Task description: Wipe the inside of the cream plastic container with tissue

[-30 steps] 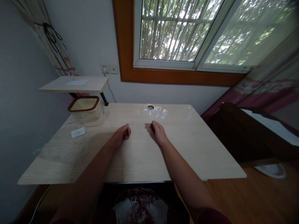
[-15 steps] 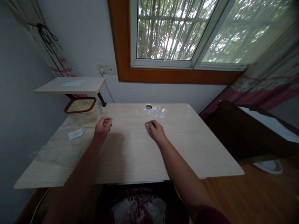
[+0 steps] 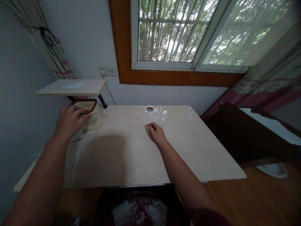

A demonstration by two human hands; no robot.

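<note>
My left hand (image 3: 70, 121) is at the near rim of a cream basket (image 3: 94, 121) with a brown edge, its fingers stretched over the rim and the thumb apart from them. Whether the fingertips press on the rim is unclear. Beneath that hand, a white label-like piece (image 3: 77, 135) shows in part on the desk. Over the middle of the desk (image 3: 141, 157), my right hand (image 3: 157, 131) has its fingers closed in a pinch. A tiny pale spot shows at its fingertips, too small to name.
A raised shelf (image 3: 94, 89) with a paper (image 3: 74, 85) stands behind the basket. Near the back edge of the desk is a round cable hole (image 3: 150, 109). Clear plastic (image 3: 35, 156) shows at the left edge. A dark wooden piece of furniture (image 3: 254, 131) stands on the right.
My left hand has moved left from beside the basket to its near rim, now covering part of it and the label. My right hand has barely moved.
</note>
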